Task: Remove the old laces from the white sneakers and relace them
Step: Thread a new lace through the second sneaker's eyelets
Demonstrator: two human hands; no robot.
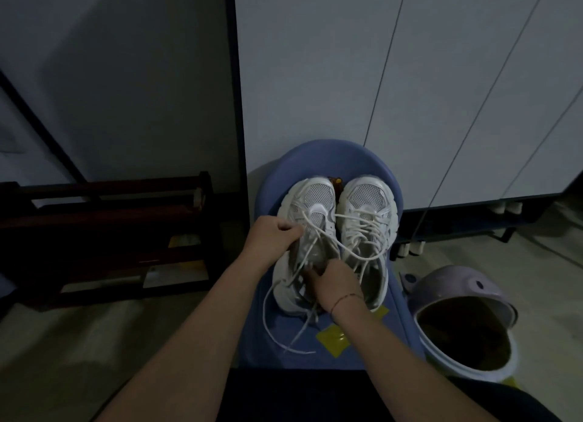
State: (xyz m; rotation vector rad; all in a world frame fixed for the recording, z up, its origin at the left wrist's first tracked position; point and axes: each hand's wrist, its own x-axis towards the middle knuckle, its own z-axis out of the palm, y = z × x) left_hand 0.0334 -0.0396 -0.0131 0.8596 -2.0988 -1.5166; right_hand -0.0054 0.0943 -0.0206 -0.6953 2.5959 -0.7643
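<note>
Two white sneakers stand side by side, toes away from me, on a blue plastic stool (328,156). The left sneaker (310,200) has its white lace (271,323) pulled loose; slack loops trail over the stool's near part. My left hand (271,237) pinches a strand of that lace at the shoe's left side, by the upper eyelets. My right hand (334,282) reaches into the left sneaker's opening near the tongue, fingers curled on the laces there. The right sneaker (369,219) is still laced, its laces slack.
A lilac lidded bin (467,323) stands open to the right of the stool. A dark wooden rack (104,238) fills the left. White cabinet doors (347,74) rise behind the stool. Yellow tape patches (334,341) are stuck on the stool's near end.
</note>
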